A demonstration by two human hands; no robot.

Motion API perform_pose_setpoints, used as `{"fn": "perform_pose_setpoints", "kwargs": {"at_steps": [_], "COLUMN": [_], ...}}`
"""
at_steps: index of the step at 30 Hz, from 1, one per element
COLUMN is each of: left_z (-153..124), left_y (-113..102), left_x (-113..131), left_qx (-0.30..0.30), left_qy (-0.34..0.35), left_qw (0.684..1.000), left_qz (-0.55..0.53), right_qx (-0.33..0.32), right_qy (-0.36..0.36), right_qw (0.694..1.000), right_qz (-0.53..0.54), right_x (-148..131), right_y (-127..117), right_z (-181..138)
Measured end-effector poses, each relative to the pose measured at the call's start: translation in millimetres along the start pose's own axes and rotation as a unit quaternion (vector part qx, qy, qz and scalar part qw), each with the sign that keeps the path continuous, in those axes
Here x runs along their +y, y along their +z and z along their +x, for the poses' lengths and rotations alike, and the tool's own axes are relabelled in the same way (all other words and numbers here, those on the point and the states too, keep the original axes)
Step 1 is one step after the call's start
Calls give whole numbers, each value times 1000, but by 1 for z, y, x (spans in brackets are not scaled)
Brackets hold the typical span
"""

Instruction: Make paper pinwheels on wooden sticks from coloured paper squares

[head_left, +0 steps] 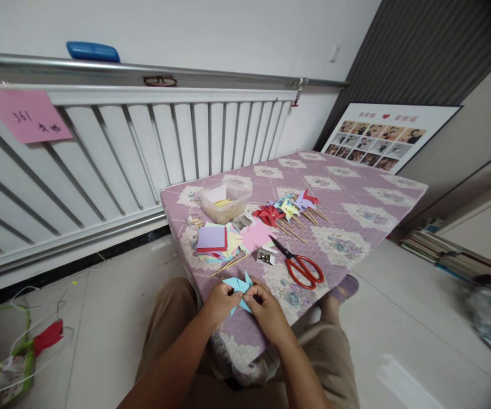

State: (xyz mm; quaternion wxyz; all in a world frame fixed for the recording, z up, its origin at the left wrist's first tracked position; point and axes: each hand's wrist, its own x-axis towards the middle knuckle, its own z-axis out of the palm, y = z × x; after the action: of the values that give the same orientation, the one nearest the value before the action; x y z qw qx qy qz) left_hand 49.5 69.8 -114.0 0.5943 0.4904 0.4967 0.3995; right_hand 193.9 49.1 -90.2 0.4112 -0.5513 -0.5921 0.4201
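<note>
Together, the left hand (218, 302) and right hand (266, 309) pinch a light-blue paper pinwheel (235, 283) between nearly closed fingers (257, 296), with the desk (343, 199) beneath them. Just beyond the fingers sits a small open box (265, 257); red-handled scissors (290, 259) lie to their right, stacked colored paper (212, 238) ahead to their left, and stick-mounted pinwheels (288, 209) farther beyond.
</note>
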Motion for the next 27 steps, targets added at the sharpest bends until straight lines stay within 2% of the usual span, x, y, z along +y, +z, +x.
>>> {"fn": "perform_pose_setpoints", "kwargs": {"at_steps": [9,17,27], "left_z": [1,4,0], "left_y": [0,0,0], "left_x": [-2,-8,-1], "left_qx": [-7,-9,-8], "left_qy": [2,4,5], "left_qw": [1000,1000,1000], "left_qz": [-1,-2,-4], "right_qx": [18,-5,-25], "right_qy": [-18,-21,2], "right_qw": [999,1000,1000], "right_qz": [-22,-22,18], "right_x": [1,2,-4], "right_y": [1,-1,-3], "right_z": [-1,0,2]}}
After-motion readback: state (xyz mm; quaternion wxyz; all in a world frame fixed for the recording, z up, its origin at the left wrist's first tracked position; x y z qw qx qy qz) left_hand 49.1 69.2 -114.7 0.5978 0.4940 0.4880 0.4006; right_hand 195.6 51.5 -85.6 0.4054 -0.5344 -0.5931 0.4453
